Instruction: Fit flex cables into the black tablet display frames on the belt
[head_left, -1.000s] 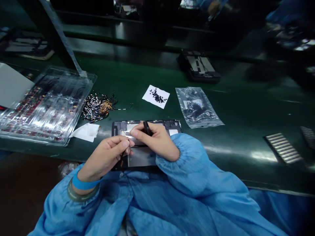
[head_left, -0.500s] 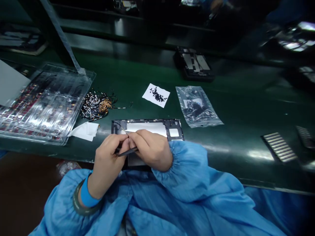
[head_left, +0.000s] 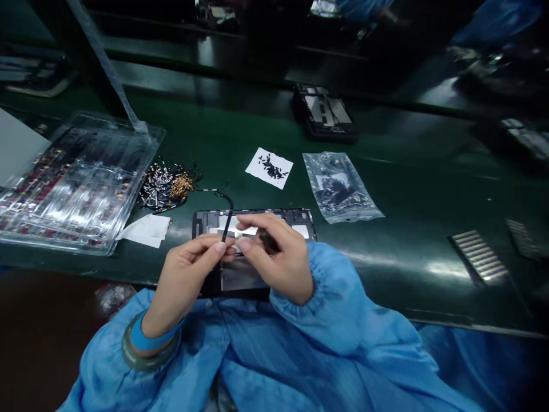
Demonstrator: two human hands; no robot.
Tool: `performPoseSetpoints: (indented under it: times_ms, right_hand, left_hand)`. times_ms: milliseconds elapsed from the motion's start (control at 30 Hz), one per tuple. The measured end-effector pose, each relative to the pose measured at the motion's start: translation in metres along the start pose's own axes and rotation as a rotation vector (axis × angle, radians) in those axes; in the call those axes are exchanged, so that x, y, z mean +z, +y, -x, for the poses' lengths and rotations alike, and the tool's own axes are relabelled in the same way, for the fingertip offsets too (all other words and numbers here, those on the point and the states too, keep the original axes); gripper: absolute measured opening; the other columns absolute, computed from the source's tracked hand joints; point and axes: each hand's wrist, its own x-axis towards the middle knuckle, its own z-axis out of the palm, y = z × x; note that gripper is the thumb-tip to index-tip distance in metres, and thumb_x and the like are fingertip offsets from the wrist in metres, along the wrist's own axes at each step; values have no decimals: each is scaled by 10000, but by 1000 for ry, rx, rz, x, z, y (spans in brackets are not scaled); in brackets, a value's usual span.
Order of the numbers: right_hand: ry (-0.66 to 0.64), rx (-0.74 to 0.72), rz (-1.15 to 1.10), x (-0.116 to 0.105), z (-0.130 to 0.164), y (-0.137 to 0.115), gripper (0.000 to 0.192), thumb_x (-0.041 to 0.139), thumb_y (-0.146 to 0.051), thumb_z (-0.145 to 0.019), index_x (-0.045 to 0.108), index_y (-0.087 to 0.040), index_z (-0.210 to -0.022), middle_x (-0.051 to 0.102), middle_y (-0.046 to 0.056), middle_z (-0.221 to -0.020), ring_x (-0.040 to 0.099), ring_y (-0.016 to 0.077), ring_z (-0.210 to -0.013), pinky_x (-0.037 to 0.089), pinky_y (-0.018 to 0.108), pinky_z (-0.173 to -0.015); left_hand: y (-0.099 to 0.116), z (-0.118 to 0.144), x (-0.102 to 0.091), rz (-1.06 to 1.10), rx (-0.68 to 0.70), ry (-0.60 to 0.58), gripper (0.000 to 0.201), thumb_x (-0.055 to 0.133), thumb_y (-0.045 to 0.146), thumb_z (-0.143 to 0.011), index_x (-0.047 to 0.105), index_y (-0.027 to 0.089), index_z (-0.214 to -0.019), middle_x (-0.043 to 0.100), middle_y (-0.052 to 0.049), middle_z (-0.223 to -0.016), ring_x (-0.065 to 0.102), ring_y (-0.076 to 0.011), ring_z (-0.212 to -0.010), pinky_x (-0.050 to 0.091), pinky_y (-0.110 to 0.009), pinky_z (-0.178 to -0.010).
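Since half a second ago, a thin black cable [head_left: 226, 220] has come up between the hands, over the open device frame [head_left: 253, 252] at the table's [head_left: 407, 189] near edge. Left hand [head_left: 189, 274] pinches its lower end between thumb and forefinger; right hand [head_left: 278, 257] is curled around a dark tool [head_left: 268, 240]. Light, limp and probably fragile, the cable is best held near its end.

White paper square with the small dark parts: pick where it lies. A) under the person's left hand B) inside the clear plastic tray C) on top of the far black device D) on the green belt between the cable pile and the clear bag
D: the white paper square lies flat on the green belt, with the cable pile to its left and the clear bag to its right.
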Motion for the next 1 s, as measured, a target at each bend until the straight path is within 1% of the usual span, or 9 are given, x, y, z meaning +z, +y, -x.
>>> performPoseSetpoints:
  times_ms: [100,200,267,367,433,567,667,867,1000]
  right_hand:
    - [66,217,-157,6,-6,-6,118,637,-279,-845,693,-182,-883,745,19,-812,665,114,-637,523,220,-561]
    - [151,285,-172,13,-6,-7,96,642,-266,-828,679,-186,-789,724,-5,-700,664,115,-612,529,216,-579]
    - [138,256,-145,17,-4,-6,59,649,-236,-809,671,-189,-782,732,-6,-725,680,121,-651,539,217,-614]
    - [108,167,-67,19,-2,-5,31,648,-187,-796,665,-184,-770,739,-11,-743,687,111,-660,533,191,-611]
    - [115,62,33,19,0,-6,56,633,-166,-817,663,-173,-771,733,-10,-725,679,98,-643,517,175,-597]
    - [83,-188,291,21,3,-7,109,588,-147,-867,669,-141,-793,721,22,-696,661,109,-609,495,206,-600]
    - [16,-290,398,24,5,-6,162,543,-160,-902,671,-140,-805,725,32,-705,669,124,-636,492,228,-624]
    - [-43,-352,431,28,10,-3,223,499,-168,-925,672,-139,-787,714,36,-691,649,127,-614,472,241,-598]
    - [-67,-242,281,29,11,-5,190,545,-172,-897,674,-146,-760,701,22,-660,632,109,-582,459,218,-572]
  left_hand:
    - [-5,1,0,-117,131,-43,148,737,362,-803,781,226,-838,744,-23,-833,699,-118,-785,565,-165,-756]
    - [-6,3,1,-147,275,81,100,728,308,-816,771,247,-883,733,-2,-926,694,-94,-833,551,-138,-794]
    - [-4,4,1,-91,304,147,100,724,311,-822,762,255,-896,720,10,-947,693,-86,-843,552,-145,-823]
    - [-5,4,-1,-5,275,138,106,718,341,-828,754,249,-864,712,17,-878,690,-77,-791,562,-145,-787]
    - [-7,3,-2,-21,307,160,100,712,332,-835,748,248,-874,706,17,-881,685,-73,-789,561,-141,-775]
    - [-10,3,-1,-234,535,324,81,689,231,-850,727,237,-921,683,8,-940,665,-78,-876,546,-151,-812]
    - [-10,4,1,-387,631,410,98,670,184,-852,709,222,-933,671,-1,-962,655,-87,-898,542,-161,-788]
    - [-10,4,-1,-458,656,425,88,642,162,-854,697,216,-898,667,-2,-932,644,-93,-890,529,-182,-783]
    - [-11,0,-5,-367,552,415,40,656,175,-814,688,196,-803,665,-1,-856,645,-97,-812,530,-179,-737]
